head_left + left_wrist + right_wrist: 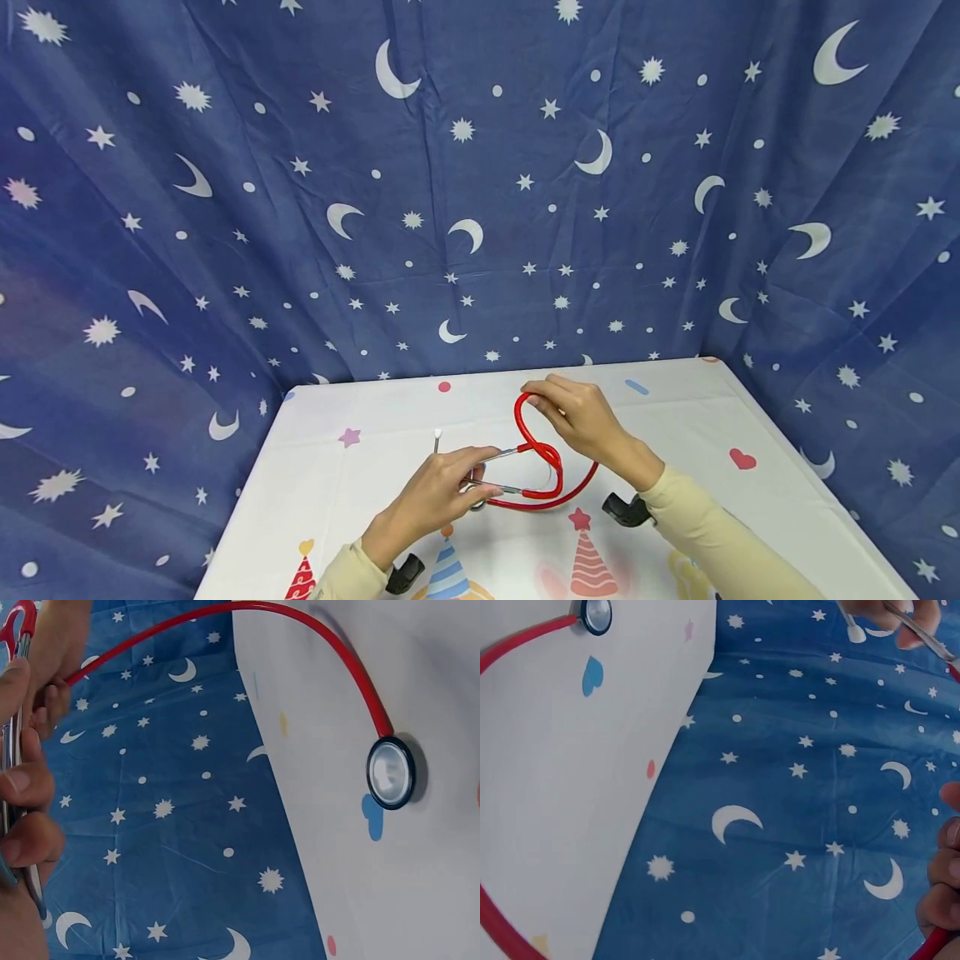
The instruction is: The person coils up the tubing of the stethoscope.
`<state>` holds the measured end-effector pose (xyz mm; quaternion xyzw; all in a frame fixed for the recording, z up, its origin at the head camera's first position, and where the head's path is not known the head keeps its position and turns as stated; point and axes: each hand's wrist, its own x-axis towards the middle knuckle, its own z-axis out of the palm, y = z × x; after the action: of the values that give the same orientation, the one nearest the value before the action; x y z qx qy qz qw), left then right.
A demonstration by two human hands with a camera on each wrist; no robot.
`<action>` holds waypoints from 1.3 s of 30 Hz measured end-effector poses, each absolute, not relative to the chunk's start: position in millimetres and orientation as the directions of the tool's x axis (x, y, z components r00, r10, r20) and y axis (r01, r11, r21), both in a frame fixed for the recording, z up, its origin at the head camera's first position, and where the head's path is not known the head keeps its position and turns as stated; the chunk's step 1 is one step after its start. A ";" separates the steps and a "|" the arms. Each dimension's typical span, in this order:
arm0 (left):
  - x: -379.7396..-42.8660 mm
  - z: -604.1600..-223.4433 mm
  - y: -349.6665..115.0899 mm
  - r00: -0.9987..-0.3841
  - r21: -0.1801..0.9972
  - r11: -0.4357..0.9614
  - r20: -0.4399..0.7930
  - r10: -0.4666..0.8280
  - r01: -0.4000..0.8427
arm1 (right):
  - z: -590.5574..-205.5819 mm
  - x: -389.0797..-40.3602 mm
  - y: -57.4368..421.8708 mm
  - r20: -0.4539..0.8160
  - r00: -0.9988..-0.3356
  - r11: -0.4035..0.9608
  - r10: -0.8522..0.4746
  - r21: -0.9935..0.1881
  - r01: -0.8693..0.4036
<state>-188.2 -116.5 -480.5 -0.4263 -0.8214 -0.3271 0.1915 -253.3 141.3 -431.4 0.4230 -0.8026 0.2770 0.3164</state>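
A stethoscope with red tubing (556, 473) and metal ear tubes (504, 487) is held between both hands above the table. My left hand (442, 490) grips the ear tubes, fingers curled around the metal. Past that hand one pale ear tip (438, 433) sticks up. My right hand (581, 414) pinches the red tube, raising a loop of it farther back. From there the tube curves round to the round chest piece (391, 772), which shows whole in the left wrist view, by the table surface. In the head view, the left hand partly hides the chest piece.
A white table cover (660, 417) printed with party hats, hearts and stars lies under the hands. Blue curtain (480, 208) with moons and stars hangs behind the table and along its sides. Black wrist straps (627, 510) show at both sleeves.
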 end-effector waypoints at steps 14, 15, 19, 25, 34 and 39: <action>-185.8 -470.3 -111.0 -0.517 0.303 0.441 0.676 0.525 0.845 | -453.2 -249.2 125.1 0.665 -0.570 0.516 -0.483 -0.310 -0.799; -185.7 -469.9 -110.8 -0.515 0.302 0.441 0.681 0.521 0.845 | -454.5 -248.8 123.6 0.656 -0.579 0.517 -0.483 -0.320 -0.794; -185.0 -469.4 -111.3 -0.516 0.306 0.446 0.701 0.491 0.841 | -460.3 -246.7 121.1 0.629 -0.609 0.534 -0.482 -0.341 -0.774; -187.0 -469.1 -111.9 -0.493 0.285 0.459 0.754 0.434 0.841 | -467.3 -241.2 122.6 0.577 -0.655 0.596 -0.488 -0.327 -0.733; -191.4 -474.4 -112.6 -0.524 0.327 0.493 0.781 0.339 0.806 | -483.7 -231.4 119.6 0.563 -0.719 0.614 -0.408 -0.413 -0.672; -191.6 -478.5 -114.6 -0.563 0.371 0.524 0.780 0.273 0.767 | -494.1 -228.0 116.2 0.605 -0.680 0.581 -0.415 -0.399 -0.709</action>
<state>-191.6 -114.6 -478.5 -0.3230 -0.8049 -0.3659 0.3376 -228.0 116.2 -494.1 0.3273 -0.8588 0.3200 0.2301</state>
